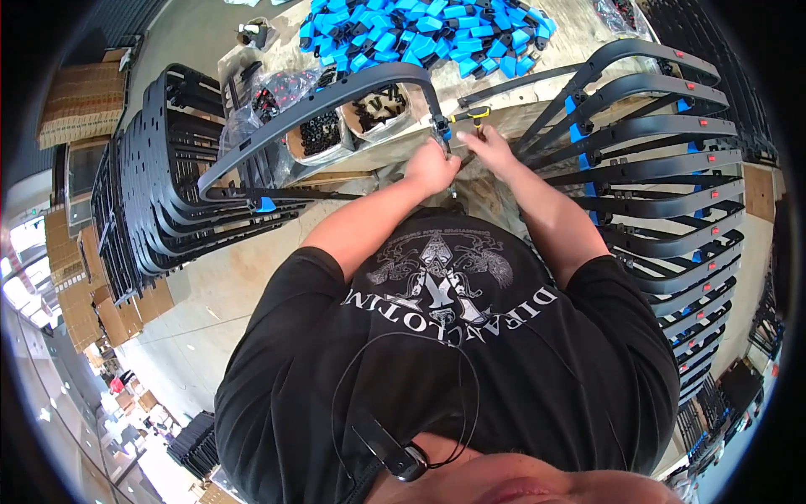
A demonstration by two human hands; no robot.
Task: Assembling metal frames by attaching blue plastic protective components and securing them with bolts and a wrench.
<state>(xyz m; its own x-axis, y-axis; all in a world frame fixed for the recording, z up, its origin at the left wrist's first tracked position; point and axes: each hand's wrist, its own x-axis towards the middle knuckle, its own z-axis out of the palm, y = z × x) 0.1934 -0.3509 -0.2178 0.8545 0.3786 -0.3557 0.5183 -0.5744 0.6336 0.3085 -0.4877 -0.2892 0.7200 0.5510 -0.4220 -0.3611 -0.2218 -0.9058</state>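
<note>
A black curved frame (323, 91) arches over the front of the workbench, and its right end comes down in front of me. Around that end, by a dark joint fitting with a bit of blue, my left hand (432, 170) is closed. Just right of it, my right hand (489, 154) grips a T-shaped yellow-and-black hand tool (477, 116); its exact kind is hard to make out. The tool's yellow top points toward the frame's joint. My fingers partly hide the frame end and the tool's lower part.
Blue plastic caps (420, 38) lie heaped on the workbench (554, 92). Two boxes of small black parts (321, 134) stand at its front left. Similar frames are stacked at left (155, 185) and at right (672, 202), close to my arms. Cardboard (80, 109) is piled far left.
</note>
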